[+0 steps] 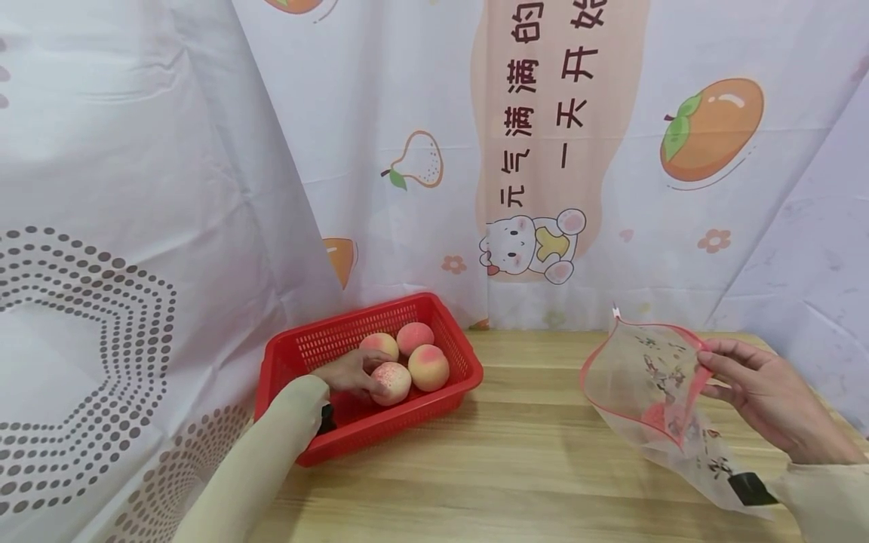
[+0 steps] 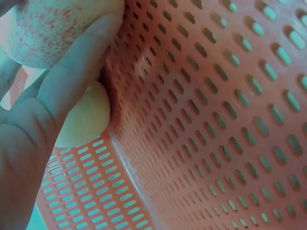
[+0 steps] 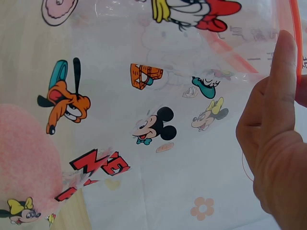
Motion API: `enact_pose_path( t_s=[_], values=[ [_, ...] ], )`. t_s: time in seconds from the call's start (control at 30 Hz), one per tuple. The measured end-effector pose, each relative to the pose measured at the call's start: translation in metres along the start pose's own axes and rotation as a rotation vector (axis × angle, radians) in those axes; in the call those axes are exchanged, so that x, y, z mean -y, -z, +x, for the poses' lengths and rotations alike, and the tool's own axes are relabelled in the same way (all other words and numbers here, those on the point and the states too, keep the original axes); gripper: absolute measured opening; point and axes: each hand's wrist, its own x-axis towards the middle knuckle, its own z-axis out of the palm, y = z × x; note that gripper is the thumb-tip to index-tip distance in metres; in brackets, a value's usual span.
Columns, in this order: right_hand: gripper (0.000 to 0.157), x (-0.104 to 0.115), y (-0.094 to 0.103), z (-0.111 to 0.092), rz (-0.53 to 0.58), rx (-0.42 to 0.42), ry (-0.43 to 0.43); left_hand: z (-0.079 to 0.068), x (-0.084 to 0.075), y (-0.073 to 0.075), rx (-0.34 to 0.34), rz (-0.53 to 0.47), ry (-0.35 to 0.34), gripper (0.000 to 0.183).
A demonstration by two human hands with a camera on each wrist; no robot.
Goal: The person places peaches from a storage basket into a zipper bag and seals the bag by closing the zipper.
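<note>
My left hand (image 1: pixel 349 371) reaches into a red plastic basket (image 1: pixel 366 434) and grips a speckled pink-and-cream peach (image 1: pixel 391 383). In the left wrist view the thumb and fingers curl round that peach (image 2: pixel 57 33), close by the perforated wall. Three more peaches sit beside it, a yellowish one (image 1: pixel 379 347), a pinker one (image 1: pixel 416 338) and a yellow-pink one (image 1: pixel 429 367). Over at the right, my right hand (image 1: pixel 767 392) pinches the red-edged rim of a clear zip bag (image 1: pixel 638 362), its mouth spread wide. Inside the bag shows a pink peach (image 3: pixel 29 158), behind printed cartoon figures.
Both the basket and the bag are on a wooden table (image 1: pixel 529 452). Behind it hangs a white printed curtain (image 1: pixel 434 90), with another patterned cloth (image 1: pixel 122 226) along the left side. A small zip slider (image 1: pixel 615 311) stands up at the bag's far corner.
</note>
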Motion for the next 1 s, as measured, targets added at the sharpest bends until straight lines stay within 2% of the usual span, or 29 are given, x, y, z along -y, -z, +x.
enact_pose_path(
  t_s=[0.3,0.57,0.83,1.0],
  values=[
    [0.030,0.000,-0.001,0.000,0.010,-0.012,-0.012,-0.003,-0.004,0.006,0.000,-0.036,-0.009,0.068],
    [0.033,0.002,-0.003,0.000,0.046,-0.027,-0.010,-0.004,-0.011,0.012,-0.007,-0.083,-0.051,0.064],
    [0.032,0.002,-0.002,0.001,0.026,-0.013,0.000,-0.006,-0.023,0.015,-0.023,-0.147,-0.074,0.064],
    [0.031,0.000,-0.001,0.001,0.010,-0.001,-0.002,-0.007,-0.032,0.013,-0.006,-0.145,-0.098,0.063]
  ],
)
